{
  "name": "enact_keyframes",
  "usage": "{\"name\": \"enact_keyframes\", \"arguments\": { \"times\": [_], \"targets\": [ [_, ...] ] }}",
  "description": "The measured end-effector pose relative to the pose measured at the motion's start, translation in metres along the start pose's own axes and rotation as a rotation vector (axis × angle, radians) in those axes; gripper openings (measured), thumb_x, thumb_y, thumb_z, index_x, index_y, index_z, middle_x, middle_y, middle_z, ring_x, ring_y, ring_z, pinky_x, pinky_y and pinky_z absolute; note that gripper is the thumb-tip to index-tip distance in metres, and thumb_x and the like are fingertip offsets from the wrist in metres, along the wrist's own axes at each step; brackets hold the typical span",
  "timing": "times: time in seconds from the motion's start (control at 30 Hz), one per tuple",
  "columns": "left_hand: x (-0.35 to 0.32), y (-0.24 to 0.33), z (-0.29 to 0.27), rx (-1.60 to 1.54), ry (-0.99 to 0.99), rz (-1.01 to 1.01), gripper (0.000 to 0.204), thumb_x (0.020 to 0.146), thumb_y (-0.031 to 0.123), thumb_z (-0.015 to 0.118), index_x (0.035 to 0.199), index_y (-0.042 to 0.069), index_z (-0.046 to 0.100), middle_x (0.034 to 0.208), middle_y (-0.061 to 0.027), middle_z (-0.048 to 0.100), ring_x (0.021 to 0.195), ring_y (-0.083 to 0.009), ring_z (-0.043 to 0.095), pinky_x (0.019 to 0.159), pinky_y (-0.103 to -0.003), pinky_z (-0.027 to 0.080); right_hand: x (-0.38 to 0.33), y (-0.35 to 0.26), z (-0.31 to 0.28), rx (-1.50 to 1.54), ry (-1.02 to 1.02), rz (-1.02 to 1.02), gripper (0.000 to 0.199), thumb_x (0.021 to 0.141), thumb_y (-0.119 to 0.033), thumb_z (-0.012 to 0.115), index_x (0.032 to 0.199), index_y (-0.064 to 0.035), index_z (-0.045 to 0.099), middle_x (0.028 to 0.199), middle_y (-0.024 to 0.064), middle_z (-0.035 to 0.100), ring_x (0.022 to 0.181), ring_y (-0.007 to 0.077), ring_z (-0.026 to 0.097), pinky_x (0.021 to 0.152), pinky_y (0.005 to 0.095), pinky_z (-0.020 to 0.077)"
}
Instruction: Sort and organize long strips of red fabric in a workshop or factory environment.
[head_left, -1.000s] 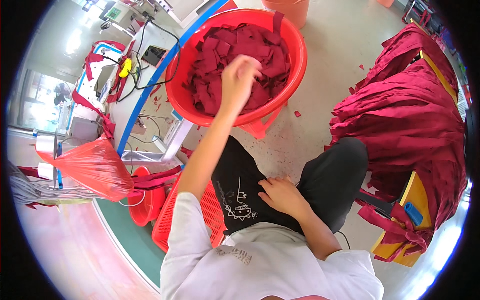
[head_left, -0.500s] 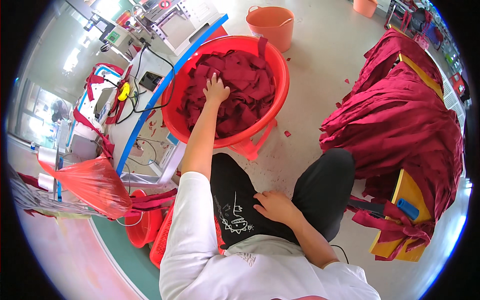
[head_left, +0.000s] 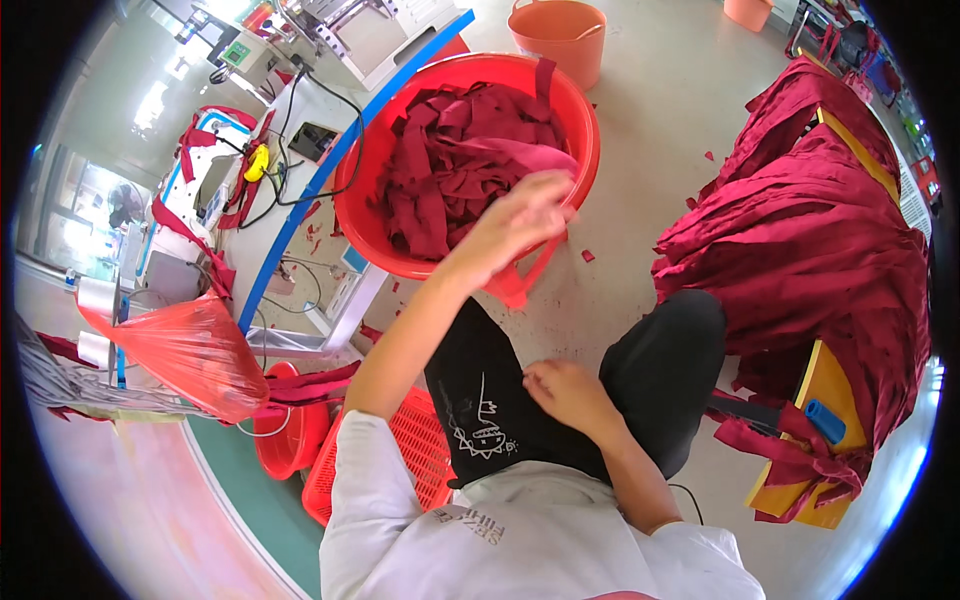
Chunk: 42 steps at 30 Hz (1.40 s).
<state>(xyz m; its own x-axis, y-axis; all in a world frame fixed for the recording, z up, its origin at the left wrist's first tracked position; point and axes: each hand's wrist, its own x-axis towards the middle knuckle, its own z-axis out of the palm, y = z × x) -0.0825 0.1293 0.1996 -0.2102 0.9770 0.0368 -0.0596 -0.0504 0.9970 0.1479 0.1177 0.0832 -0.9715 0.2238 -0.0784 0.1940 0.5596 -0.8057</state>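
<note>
A big red tub (head_left: 352,215) holds a heap of maroon fabric strips (head_left: 425,190). Over the near right rim of the tub is my left hand (head_left: 522,218), blurred by motion. Its fingers are closed on the end of a fabric strip (head_left: 515,152) that stretches up out of the heap; the exact grip is smeared. My right hand (head_left: 572,398) rests on my black trousers between my thighs, fingers loosely bent and apart, holding nothing.
On the left stands a blue-edged worktable (head_left: 305,205) with machines and cables. A red plastic bag (head_left: 195,355) hangs near it, above a red bucket (head_left: 292,440) and a red basket (head_left: 425,450). Maroon cloth (head_left: 790,250) drapes a yellow stand at right. Beyond the tub is an orange bucket (head_left: 560,35).
My left hand has moved from the heap's left side rightward and nearer, drawing a strip with it. My right hand has stayed on my lap. The view has shifted slightly.
</note>
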Motion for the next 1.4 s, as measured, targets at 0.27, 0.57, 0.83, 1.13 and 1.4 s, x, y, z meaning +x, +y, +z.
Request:
{"name": "enact_keyframes", "arguments": {
  "times": [0.27, 0.57, 0.83, 1.13, 1.4],
  "targets": [
    [-0.125, 0.017, 0.088, -0.607, -0.928, 0.14, 0.081, 0.087, 0.04, 0.065, 0.141, -0.013, 0.036, 0.149, -0.0284, 0.026, 0.114, -0.0386, 0.059, 0.095, -0.045, 0.046, 0.01, -0.009, -0.031, 0.486, 1.14, -0.054, 0.085, 0.072, -0.014, 0.085, 0.136, -0.0099, 0.03, 0.146, 0.0159, 0.032, 0.115, 0.0263, 0.052, 0.096, 0.0405, 0.0413],
    [-0.182, -0.023, 0.094, -0.877, -0.234, 0.196, 0.058, 0.089, 0.036, 0.06, 0.126, -0.008, 0.057, 0.137, -0.0286, 0.044, 0.113, -0.04, 0.058, 0.097, -0.049, 0.044, 0.0, -0.025, -0.031, 0.426, 0.774, -0.175, 0.02, 0.095, -0.016, 0.057, 0.089, 0.0006, 0.066, 0.096, 0.0142, 0.067, 0.109, 0.0256, 0.058, 0.093, 0.0351, 0.0438],
    [-0.187, -0.051, 0.076, 0.243, 0.262, -0.088, 0.093, 0.067, 0.018, 0.084, 0.146, 0.004, 0.037, 0.152, -0.015, 0.035, 0.141, -0.0265, 0.033, 0.114, -0.037, 0.027, -0.007, -0.035, -0.021, 0.883, 0.067, -0.111, 0.025, 0.082, 0.001, 0.051, 0.105, 0.0019, 0.062, 0.076, 0.0101, 0.069, 0.072, 0.0187, 0.069, 0.07, 0.0295, 0.0521],
    [-0.192, -0.096, 0.085, -0.247, 0.349, -0.296, 0.027, 0.095, 0.009, 0.04, 0.074, 0.0, 0.054, 0.073, -0.0034, 0.058, 0.072, -0.0121, 0.056, 0.069, -0.027, 0.044, 0.001, -0.042, -0.01, 0.974, 0.047, -0.003, 0.033, 0.086, 0.005, 0.051, 0.118, 0.0003, 0.056, 0.078, 0.0078, 0.066, 0.07, 0.0134, 0.066, 0.061, 0.0261, 0.053],
    [-0.19, -0.105, 0.097, -0.949, 0.709, -0.194, 0.056, 0.101, 0.048, 0.036, 0.13, 0.003, 0.051, 0.131, -0.013, 0.056, 0.122, -0.0262, 0.052, 0.105, -0.038, 0.039, 0.005, -0.025, -0.002, 0.433, 0.098, 0.033, 0.03, 0.081, 0.003, 0.057, 0.11, 0.0021, 0.052, 0.068, 0.0114, 0.062, 0.059, 0.0196, 0.064, 0.056, 0.0315, 0.0491]
  ]
}}
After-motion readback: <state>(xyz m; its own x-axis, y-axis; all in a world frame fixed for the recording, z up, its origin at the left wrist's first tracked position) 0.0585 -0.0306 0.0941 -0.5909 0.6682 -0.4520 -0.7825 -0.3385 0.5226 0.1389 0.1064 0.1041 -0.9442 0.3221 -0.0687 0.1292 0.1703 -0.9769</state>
